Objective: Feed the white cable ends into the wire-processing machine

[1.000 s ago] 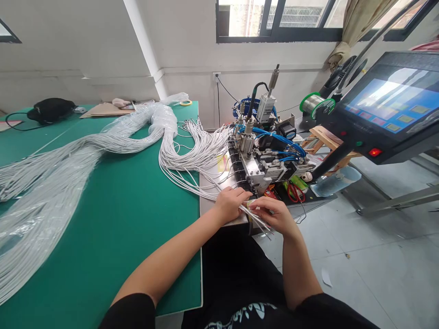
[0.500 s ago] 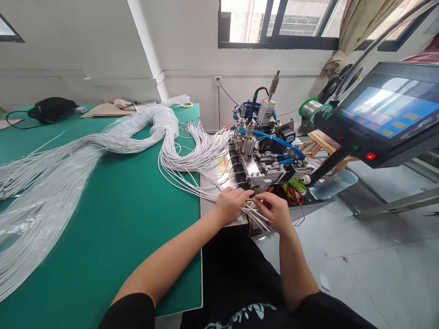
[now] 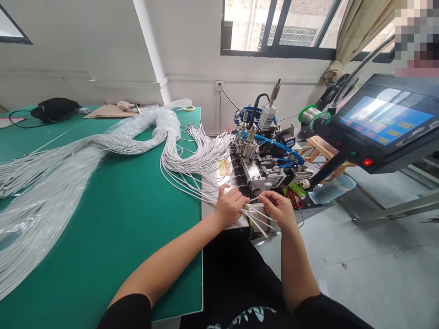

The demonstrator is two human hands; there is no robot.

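My left hand [image 3: 230,206] is closed around several white cables [image 3: 255,218], whose loose ends fan out past it toward the lower right. Between the fingertips of my right hand [image 3: 277,209] is pinched the end of one cable, pulled apart from the others. Both hands are just in front of a bench machine [image 3: 255,160] with metal cylinders and blue air tubes. From my left hand the cables run back into a large looped bundle [image 3: 185,155] beside the machine. Their very tips are too small to make out.
The green table [image 3: 147,233] on the left carries long cable bundles in clear plastic wrap [image 3: 58,228]. A control screen [image 3: 387,119] juts in at the right, near a solder wire spool [image 3: 310,116]. Red-handled scissors [image 3: 294,198] lie beside the machine. Part of a person shows at the upper right.
My right hand has moved a little to the right, away from my left, with one cable end. My left thumb has lifted. The view has tilted slightly.
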